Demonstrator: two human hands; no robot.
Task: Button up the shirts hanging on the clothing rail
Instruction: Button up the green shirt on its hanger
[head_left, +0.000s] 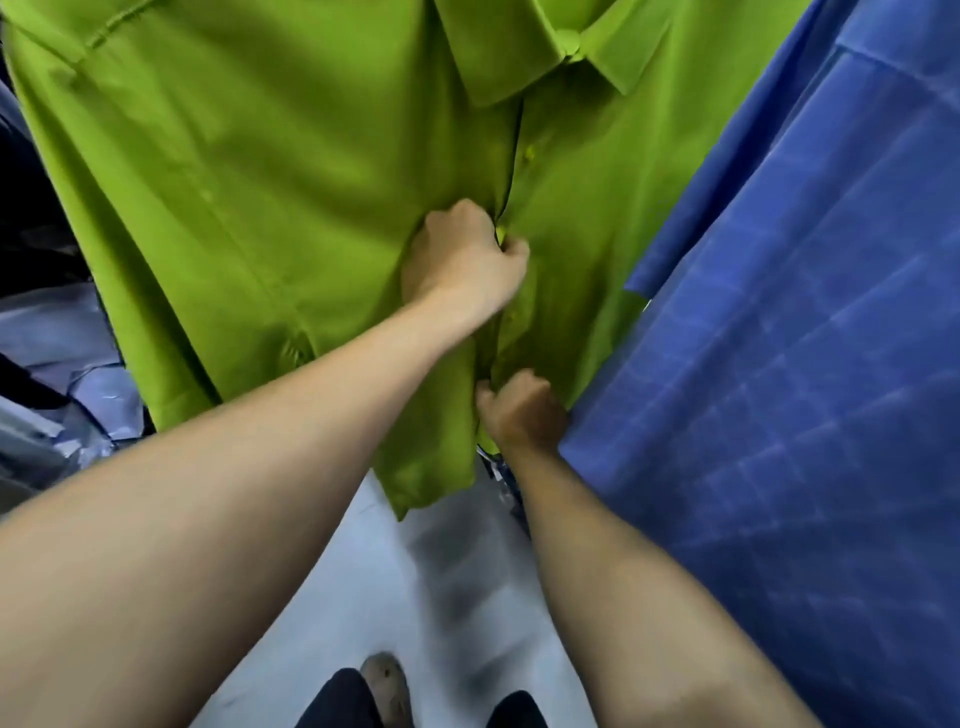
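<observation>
Green cloth is bunched in both hands. The left hand (465, 254) has a tight grip on the front edge of the green shirt (249, 197), about halfway down, with the fingers curled round the cloth where the two sides meet. I think it is working a button there, but the button itself is hidden by the fingers. The right hand (522, 410) sits toward 6 o'clock from the left one and pinches the same edge near the hem. It looks like it pulls the cloth down so the front stays flat and straight.

Up toward 12 o'clock the collar (566, 52) is closed, and one small button (529, 153) shows on the open front just below it. So most of the buttons are not done yet, I think.

At 3 o'clock a blue shirt (810, 364) hangs beside the green one and touches it. At 6 o'clock is the pale floor (363, 587).
</observation>
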